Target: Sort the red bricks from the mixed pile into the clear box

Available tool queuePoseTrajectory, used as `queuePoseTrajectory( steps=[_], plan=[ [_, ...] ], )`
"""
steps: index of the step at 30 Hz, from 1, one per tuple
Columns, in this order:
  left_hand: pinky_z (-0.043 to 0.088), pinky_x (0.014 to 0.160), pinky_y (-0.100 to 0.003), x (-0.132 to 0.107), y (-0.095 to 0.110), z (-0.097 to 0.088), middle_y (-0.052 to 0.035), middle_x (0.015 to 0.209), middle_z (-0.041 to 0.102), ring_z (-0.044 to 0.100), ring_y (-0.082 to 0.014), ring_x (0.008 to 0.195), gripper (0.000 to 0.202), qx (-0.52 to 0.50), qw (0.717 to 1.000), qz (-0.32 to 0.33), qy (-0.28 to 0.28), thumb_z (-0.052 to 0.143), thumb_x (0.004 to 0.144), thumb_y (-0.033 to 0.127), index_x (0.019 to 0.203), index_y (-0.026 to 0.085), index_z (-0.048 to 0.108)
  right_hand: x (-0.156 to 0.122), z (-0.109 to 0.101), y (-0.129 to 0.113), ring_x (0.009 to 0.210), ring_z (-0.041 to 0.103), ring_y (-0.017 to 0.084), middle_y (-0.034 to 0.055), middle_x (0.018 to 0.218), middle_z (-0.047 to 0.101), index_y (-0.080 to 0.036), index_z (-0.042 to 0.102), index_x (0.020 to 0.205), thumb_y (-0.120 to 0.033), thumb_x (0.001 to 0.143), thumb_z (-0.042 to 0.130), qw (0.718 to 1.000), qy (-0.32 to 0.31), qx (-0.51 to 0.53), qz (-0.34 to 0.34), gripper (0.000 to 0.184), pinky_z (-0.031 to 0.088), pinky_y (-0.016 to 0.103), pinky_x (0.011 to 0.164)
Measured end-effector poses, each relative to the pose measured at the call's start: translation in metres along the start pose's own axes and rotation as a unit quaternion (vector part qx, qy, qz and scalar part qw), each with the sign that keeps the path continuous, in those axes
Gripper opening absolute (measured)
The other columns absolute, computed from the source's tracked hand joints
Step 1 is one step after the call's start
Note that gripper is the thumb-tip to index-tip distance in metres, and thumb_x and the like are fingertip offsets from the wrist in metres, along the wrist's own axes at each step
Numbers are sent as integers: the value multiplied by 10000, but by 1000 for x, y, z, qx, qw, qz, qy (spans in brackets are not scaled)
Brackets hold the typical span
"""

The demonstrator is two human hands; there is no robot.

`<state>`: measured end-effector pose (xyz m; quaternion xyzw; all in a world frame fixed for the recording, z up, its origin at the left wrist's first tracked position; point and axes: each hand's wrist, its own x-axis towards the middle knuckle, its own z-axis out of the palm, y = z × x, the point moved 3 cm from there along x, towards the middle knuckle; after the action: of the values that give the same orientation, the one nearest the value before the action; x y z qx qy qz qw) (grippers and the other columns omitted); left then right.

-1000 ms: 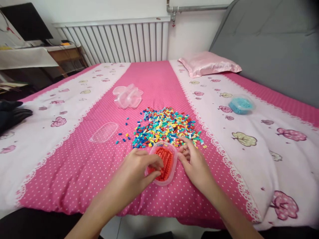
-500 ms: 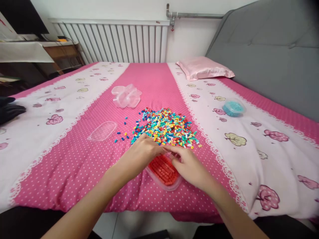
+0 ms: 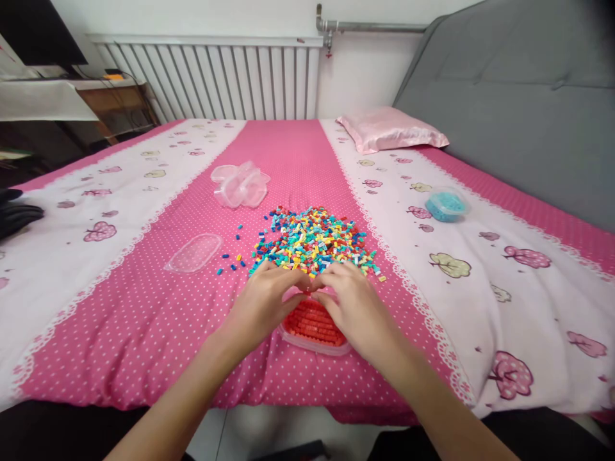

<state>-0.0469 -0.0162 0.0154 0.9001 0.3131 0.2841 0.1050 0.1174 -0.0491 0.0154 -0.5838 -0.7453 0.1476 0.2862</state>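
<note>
My left hand (image 3: 271,294) and my right hand (image 3: 353,298) meet fingertip to fingertip over the far end of a clear plastic container (image 3: 314,346). Thumbs and forefingers are pinched, and a small red bit that looks like a toy brick (image 3: 309,289) shows between them, mostly hidden. Inside the container, red toy bricks (image 3: 314,323) are joined in tidy rows. Just beyond my fingers spreads a heap of loose toy bricks (image 3: 317,240) in blue, yellow, teal, red and white.
A clear lid (image 3: 195,253) lies left of the heap. Behind it sit several clear empty containers (image 3: 243,186). A container of light-blue bricks (image 3: 446,206) stands at the right. The pillow (image 3: 389,130) lies at the back of the bed, near the grey headboard (image 3: 504,96).
My right hand has shifted up and left, its fingers now curled in a pinch against my left fingertips. The container looks tilted slightly differently, and the view has shifted a little.
</note>
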Motion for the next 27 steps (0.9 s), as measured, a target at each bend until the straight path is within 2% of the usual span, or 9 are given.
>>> queuePoseTrajectory(
  steps=[5,9,12,14,16,19,23,27],
  plan=[
    [431,809,-323,-2,-3,3,24,906,799,702,-165,791,93,-5,1000,-9,15,617,995,174,947,230,673,1,8,-12,985,590,274,70,943,697,-186,753,907,-92,905,685,996,4,-92,13,116,469,401,883],
    [414,801,-320,-3,-5,5,35,887,790,714,-162,792,71,-13,1000,18,15,673,975,152,979,221,656,2,14,-13,983,583,278,69,932,696,-186,749,903,-100,901,672,993,5,-115,21,115,452,398,869],
    [425,817,-337,-6,-9,1,17,923,789,719,-186,837,108,-19,999,22,21,720,955,194,1039,221,658,1,17,-15,985,579,280,65,921,691,-189,747,884,-107,893,676,992,1,-123,27,109,438,406,870],
    [454,875,-362,-12,-15,-2,-11,1026,793,725,-212,938,124,-46,998,-12,46,690,976,238,1096,230,658,1,18,-17,996,569,285,76,946,684,-190,751,857,-114,900,680,990,3,-140,28,112,427,414,869],
    [490,914,-369,-21,-24,-4,-35,1088,786,727,-218,1008,132,-93,990,-72,75,610,1009,248,1132,226,652,0,20,-19,1002,557,289,90,969,667,-192,759,825,-111,899,693,986,2,-165,28,128,418,414,852],
    [536,900,-359,-37,-34,2,-44,1049,784,741,-214,989,189,-153,974,-146,84,533,1014,239,1165,212,643,-1,23,-20,991,542,295,94,972,646,-209,776,814,-131,869,756,981,-3,-189,34,98,405,416,827],
    [556,858,-338,-51,-38,18,-43,1029,791,757,-212,945,209,-208,958,-185,70,544,1009,290,1162,217,666,-4,26,-20,978,526,298,88,958,634,-233,777,798,-180,845,805,977,-1,-209,36,76,381,425,816],
    [561,836,-323,-57,-39,28,-44,1020,801,769,-204,903,200,-239,948,-195,80,551,1004,295,1125,215,689,-6,29,-20,971,518,299,84,952,630,-240,770,782,-198,856,800,972,5,-230,43,90,355,425,802]
  ],
)
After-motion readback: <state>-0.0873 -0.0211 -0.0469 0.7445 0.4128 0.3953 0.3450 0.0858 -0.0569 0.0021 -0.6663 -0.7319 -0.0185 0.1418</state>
